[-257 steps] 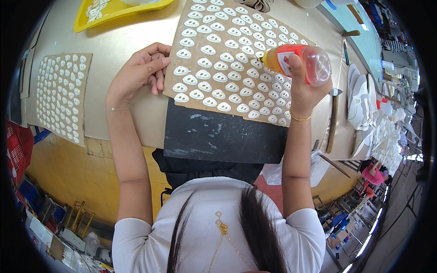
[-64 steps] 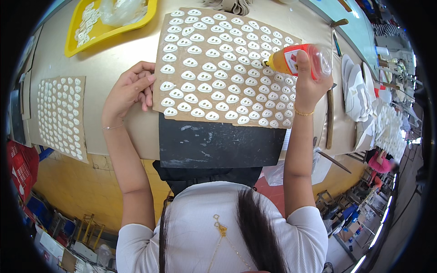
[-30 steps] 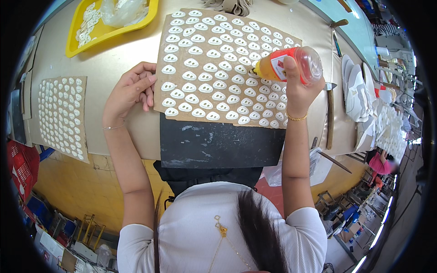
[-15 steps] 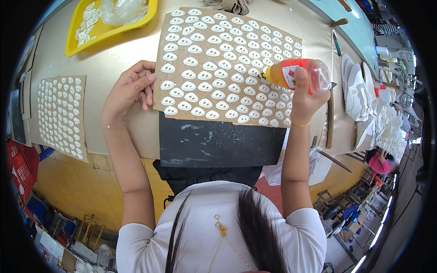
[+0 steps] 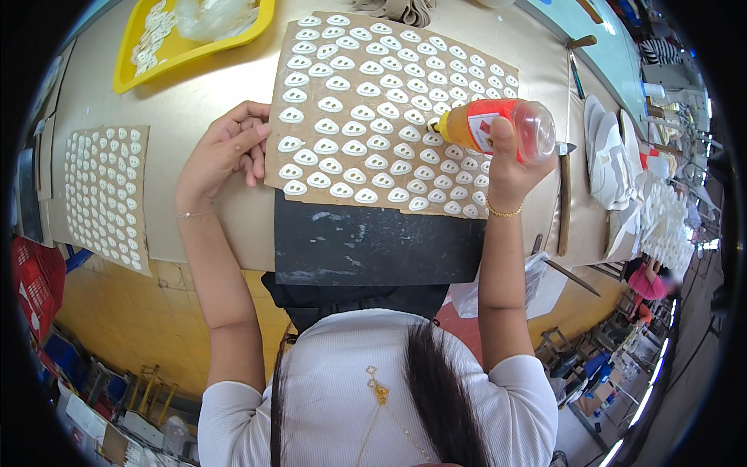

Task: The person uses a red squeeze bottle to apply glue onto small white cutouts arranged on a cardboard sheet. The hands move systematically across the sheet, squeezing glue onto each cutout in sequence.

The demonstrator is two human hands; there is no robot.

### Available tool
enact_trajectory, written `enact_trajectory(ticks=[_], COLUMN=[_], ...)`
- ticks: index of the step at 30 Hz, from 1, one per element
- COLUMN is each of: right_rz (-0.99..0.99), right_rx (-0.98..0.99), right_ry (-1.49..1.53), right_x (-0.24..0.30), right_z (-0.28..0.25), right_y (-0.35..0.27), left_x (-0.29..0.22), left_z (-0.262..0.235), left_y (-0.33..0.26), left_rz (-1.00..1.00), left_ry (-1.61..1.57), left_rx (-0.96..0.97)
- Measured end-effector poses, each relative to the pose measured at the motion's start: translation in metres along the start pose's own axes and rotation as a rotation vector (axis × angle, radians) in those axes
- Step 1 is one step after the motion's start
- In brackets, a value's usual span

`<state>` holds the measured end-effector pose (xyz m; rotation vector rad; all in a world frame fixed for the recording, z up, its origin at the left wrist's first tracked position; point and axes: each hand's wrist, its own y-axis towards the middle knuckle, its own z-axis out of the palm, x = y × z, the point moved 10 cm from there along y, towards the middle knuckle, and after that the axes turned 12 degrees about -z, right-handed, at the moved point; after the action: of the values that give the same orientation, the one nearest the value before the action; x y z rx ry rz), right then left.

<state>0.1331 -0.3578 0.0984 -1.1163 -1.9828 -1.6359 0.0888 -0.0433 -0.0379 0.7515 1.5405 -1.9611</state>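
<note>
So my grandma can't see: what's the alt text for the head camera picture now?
The person's right hand holds a tilted red and yellow bottle, its tip over a cardboard sheet covered with small white two-holed pieces. The left hand is at the sheet's left edge; a yellow tray sits farther back.

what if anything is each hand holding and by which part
The right hand holds the bottle around its body; the left hand is at the left edge of the cardboard, any grip there unclear.

Bright light leaves a soft sheen on the tabletop, fisheye edges bending
</note>
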Motion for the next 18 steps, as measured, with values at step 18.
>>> enact_trajectory(ticks=[18], right_rz=[0.041], right_rx=[-0.01], right_ry=[-0.056], right_x=[-0.001], right_z=[-0.018], right_y=[-0.004], left_x=[0.002], left_z=[-0.003], left_y=[0.001], left_rz=[0.004], left_ry=[-0.003], left_rx=[-0.012])
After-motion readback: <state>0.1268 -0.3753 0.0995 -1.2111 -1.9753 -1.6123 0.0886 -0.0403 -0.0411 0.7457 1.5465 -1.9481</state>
